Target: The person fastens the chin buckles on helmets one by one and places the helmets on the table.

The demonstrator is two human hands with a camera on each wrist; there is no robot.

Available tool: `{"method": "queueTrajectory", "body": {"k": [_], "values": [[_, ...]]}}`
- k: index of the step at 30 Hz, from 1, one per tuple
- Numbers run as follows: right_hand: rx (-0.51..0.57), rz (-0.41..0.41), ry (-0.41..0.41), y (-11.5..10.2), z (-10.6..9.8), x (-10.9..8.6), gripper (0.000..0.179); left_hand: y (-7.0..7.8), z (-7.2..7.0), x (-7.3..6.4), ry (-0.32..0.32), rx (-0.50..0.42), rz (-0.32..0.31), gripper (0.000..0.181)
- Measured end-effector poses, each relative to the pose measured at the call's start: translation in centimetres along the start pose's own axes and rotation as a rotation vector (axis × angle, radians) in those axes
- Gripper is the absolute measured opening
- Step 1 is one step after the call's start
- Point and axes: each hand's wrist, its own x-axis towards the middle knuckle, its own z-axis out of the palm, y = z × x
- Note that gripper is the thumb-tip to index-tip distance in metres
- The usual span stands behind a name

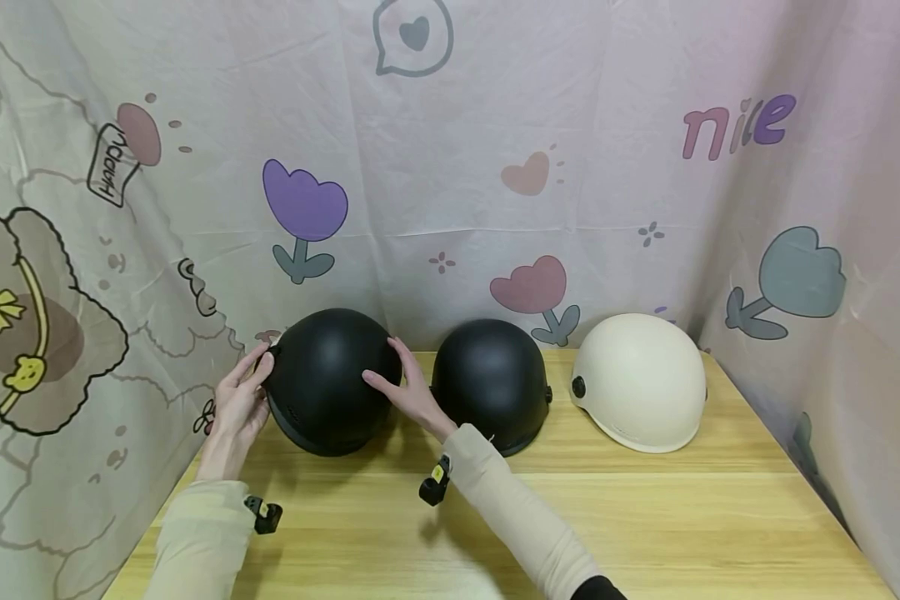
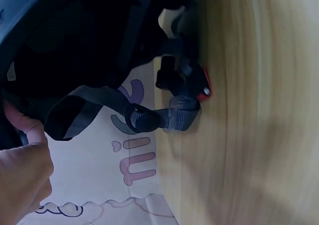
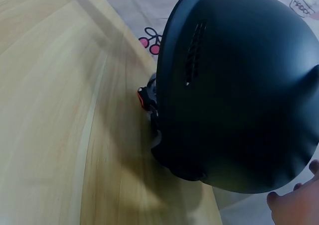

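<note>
A matte black helmet (image 1: 330, 383) is held tilted above the left side of the wooden table, its crown facing the head camera. My left hand (image 1: 240, 408) grips its left edge; in the left wrist view, a finger curls at the rim beside the dark lining. Spread and fairly straight, the right hand (image 1: 416, 396) touches the shell's right side with its thumb across the front. A chin strap (image 2: 107, 96) hangs from the underside, with a black-and-red buckle (image 2: 204, 85) low over the table. Side vents (image 3: 195, 53) show in the right wrist view.
A second black helmet (image 1: 487, 383) sits in the middle, close to the right hand. Farther right stands a cream helmet (image 1: 641, 383). A printed curtain (image 1: 450, 150) hangs behind and along both sides of the wooden table (image 1: 682, 517).
</note>
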Motion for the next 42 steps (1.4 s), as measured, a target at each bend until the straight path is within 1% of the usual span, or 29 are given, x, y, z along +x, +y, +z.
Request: {"method": "queueTrajectory", "body": {"k": [4,6,10,16,20,25,28,31,32,36,39,42], "values": [[-0.012,-0.005,-0.009,-0.3,0.1,-0.2,0.082,0.2,0.4,0.0,0.011,-0.057,0.018,0.030],[-0.014,-0.009,-0.015,-0.4,0.1,-0.3,0.084,0.3,0.6,0.0,0.011,-0.064,0.031,0.036],[-0.010,-0.020,-0.028,-0.6,0.1,-0.4,0.083,0.5,0.9,-0.1,-0.004,-0.041,0.050,0.041],[0.006,-0.042,-0.042,-0.7,0.4,-0.4,0.082,0.7,1.3,-0.4,-0.033,-0.001,0.071,0.039],[0.020,-0.041,-0.043,-0.9,0.4,-0.5,0.083,0.9,1.9,-0.8,-0.045,0.070,0.083,0.041],[0.016,-0.026,-0.050,-1.2,0.4,-0.9,0.086,0.9,2.6,-1.0,-0.050,0.197,0.108,0.044],[0.014,-0.011,-0.056,-1.3,0.4,-1.0,0.088,0.8,3.1,-1.0,-0.040,0.285,0.144,0.049],[0.018,-0.007,-0.063,-1.3,0.5,-1.0,0.086,0.7,3.6,-1.0,-0.029,0.374,0.173,0.052],[0.024,-0.011,-0.066,-1.3,0.5,-1.0,0.084,0.7,3.7,-1.0,-0.024,0.405,0.180,0.051],[0.025,-0.034,-0.074,-1.3,0.6,-0.9,0.081,0.4,4.1,-1.0,-0.025,0.477,0.209,0.046],[0.022,-0.037,-0.077,-1.3,0.6,-1.0,0.079,0.4,4.3,-1.0,-0.020,0.515,0.219,0.045],[0.017,-0.038,-0.080,-1.3,0.6,-1.0,0.079,0.3,4.5,-1.0,0.012,0.591,0.211,0.048]]}}
